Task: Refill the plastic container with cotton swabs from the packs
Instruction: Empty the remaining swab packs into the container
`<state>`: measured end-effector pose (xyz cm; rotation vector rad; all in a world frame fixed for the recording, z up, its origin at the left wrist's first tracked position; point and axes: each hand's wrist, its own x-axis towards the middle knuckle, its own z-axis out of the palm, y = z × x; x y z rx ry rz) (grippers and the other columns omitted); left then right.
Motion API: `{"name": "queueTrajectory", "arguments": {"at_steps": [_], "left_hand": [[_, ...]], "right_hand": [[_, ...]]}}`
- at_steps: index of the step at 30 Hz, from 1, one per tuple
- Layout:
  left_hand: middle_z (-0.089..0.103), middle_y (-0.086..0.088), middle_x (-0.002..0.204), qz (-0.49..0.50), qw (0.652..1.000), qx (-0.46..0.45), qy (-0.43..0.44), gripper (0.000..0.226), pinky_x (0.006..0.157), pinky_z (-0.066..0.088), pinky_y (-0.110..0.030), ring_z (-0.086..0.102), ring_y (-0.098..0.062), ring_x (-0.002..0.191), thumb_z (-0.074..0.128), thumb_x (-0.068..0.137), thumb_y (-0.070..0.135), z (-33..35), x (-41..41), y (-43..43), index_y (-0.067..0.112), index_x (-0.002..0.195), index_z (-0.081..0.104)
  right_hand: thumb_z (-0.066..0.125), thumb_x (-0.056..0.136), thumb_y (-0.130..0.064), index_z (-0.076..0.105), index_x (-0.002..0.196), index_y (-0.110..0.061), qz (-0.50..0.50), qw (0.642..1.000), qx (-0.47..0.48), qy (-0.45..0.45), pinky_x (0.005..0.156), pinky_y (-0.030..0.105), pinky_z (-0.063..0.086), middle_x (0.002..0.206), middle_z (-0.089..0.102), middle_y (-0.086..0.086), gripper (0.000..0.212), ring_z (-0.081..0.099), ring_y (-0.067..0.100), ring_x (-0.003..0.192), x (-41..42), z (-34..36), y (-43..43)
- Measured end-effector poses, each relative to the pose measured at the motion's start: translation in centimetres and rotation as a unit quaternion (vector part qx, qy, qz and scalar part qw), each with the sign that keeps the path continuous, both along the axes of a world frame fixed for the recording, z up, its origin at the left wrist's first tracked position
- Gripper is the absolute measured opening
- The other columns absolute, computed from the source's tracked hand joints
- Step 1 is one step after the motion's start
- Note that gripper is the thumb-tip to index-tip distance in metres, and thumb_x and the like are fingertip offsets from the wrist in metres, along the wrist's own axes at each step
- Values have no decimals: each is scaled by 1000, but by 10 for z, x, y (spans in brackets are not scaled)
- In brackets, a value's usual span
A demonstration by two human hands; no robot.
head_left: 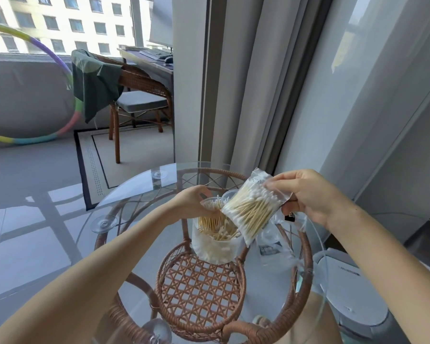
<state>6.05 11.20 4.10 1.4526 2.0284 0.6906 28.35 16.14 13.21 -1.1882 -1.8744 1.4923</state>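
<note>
Left hand (193, 203) grips the part-filled plastic container (214, 247) at its rim; right hand (310, 194) pinches a full pack (252, 211) above it, unemptied.

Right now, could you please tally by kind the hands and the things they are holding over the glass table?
Cotton swab pack: 1, pinched by the right hand
Plastic container: 1, held at its rim by the left hand
Hands: 2
Total: 4

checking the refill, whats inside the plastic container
Cotton swabs sit in the plastic container. The pack in the right hand covers its right side; the left hand hides the far rim.
</note>
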Motion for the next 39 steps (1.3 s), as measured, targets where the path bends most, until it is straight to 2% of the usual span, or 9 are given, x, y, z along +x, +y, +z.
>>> {"name": "queueTrajectory", "arguments": {"at_steps": [5,10,16,19,22,27,31,35,39], "left_hand": [[53,-2,123,-4,997,-4,-78,67,90,46,-29,52,-17,106,74,71,42,9,-7,-6,22,128,46],[57,6,124,8,974,143,-177,70,102,43,-31,52,-10,117,71,61,59,51,4,-30,29,121,52],[24,14,152,-115,983,121,70,125,110,26,-33,22,-9,138,74,49,63,76,61,-52,38,145,-3],[42,6,143,-55,976,186,101,116,94,41,-27,44,-15,125,79,57,51,70,70,-48,36,145,5],[62,11,113,-31,964,262,26,81,80,55,-31,60,-9,99,80,60,41,65,69,-46,33,130,38],[69,0,89,-19,912,298,-281,52,75,58,-30,68,-13,82,81,61,26,71,63,-44,16,107,58],[68,-7,90,-11,872,293,-391,52,75,55,-24,68,-16,85,74,66,28,77,68,-40,4,109,59],[68,-3,83,2,860,277,-429,37,72,51,-23,67,-14,79,71,68,37,78,72,-38,13,94,65],[72,-9,90,19,848,250,-466,39,80,54,-28,69,-19,84,71,67,38,75,78,-38,12,95,68]], "right_hand": [[64,83,-3,72,81,-2,-16,999,-31,17,40,23,50,65,67,9,8,61,19,52,0,-4,9],[66,82,-4,72,83,0,-14,999,-36,28,40,21,48,63,67,7,7,61,16,49,-2,-3,8],[64,83,-5,71,81,-2,-26,993,118,9,45,27,54,67,68,9,8,60,14,42,-14,8,-16],[62,86,-11,70,79,-7,-17,971,237,-19,47,29,55,64,71,5,11,63,13,43,-17,15,-32],[63,88,-27,70,84,-9,1,970,242,15,52,27,56,68,71,2,20,65,7,52,-13,18,-36],[64,70,-62,55,123,-21,38,987,-11,155,89,41,54,120,62,9,67,65,22,106,0,-8,-18],[84,60,-35,36,139,-29,173,878,-248,372,92,50,50,138,50,18,93,52,40,122,-6,-34,-24],[91,49,-20,36,139,-19,119,844,-237,467,80,40,57,122,60,17,106,60,34,113,-21,-37,-33],[87,56,-23,40,135,-13,86,856,-171,480,84,41,55,126,60,16,93,60,31,115,-33,-37,-41]]}}
